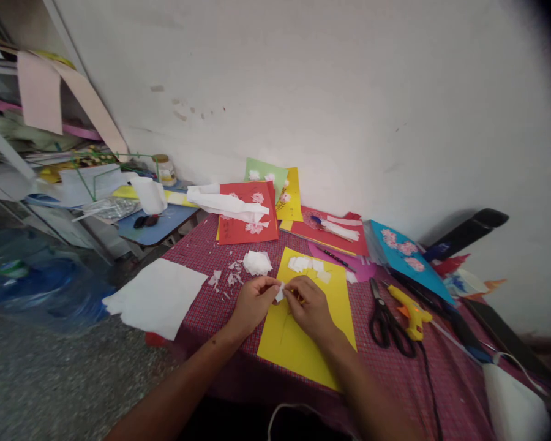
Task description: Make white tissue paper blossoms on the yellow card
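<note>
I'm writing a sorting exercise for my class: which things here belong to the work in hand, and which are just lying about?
Likely in the work:
small white paper piece, between left hand and right hand
yellow rectangular paper sheet
small white paper squares on it
black-handled metal scissors
yellow plastic glue gun

Probably lying about:
translucent blue plastic container
round brown-lidded jar

The head camera looks forward and down from the near side of the table [381,386] (near, above the left hand [256,300] and right hand [311,306]), facing the far wall [303,92], with floor [50,386] at left.
</note>
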`<act>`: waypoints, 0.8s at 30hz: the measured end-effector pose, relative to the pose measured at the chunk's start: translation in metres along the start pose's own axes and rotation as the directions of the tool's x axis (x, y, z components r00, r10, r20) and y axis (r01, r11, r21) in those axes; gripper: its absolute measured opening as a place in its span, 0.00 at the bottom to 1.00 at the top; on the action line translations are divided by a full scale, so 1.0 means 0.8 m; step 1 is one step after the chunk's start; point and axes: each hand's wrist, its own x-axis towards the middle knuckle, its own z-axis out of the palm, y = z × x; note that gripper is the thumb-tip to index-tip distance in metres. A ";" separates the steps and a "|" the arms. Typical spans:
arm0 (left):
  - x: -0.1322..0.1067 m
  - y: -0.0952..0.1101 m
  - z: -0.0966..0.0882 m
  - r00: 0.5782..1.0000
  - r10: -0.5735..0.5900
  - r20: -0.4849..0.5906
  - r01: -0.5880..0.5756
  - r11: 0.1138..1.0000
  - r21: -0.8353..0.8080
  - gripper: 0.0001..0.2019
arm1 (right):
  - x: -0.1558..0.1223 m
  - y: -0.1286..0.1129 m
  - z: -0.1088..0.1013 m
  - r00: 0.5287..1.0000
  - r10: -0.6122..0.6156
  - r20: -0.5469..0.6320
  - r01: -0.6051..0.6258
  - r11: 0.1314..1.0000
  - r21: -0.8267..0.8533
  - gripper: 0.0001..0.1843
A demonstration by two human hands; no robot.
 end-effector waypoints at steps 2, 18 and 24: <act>0.001 -0.002 0.000 1.000 -0.003 0.001 0.003 1.000 -0.009 0.09 | 0.000 -0.001 -0.001 1.000 -0.003 0.000 0.003 1.000 -0.006 0.04; 0.003 -0.003 0.000 0.999 -0.033 -0.016 0.031 0.995 -0.090 0.11 | 0.001 -0.003 -0.003 0.998 -0.049 0.029 0.048 0.998 0.033 0.05; 0.004 -0.005 0.000 0.999 -0.045 -0.023 0.043 0.995 -0.094 0.10 | 0.000 -0.002 -0.003 1.000 0.009 0.028 -0.010 1.000 0.007 0.04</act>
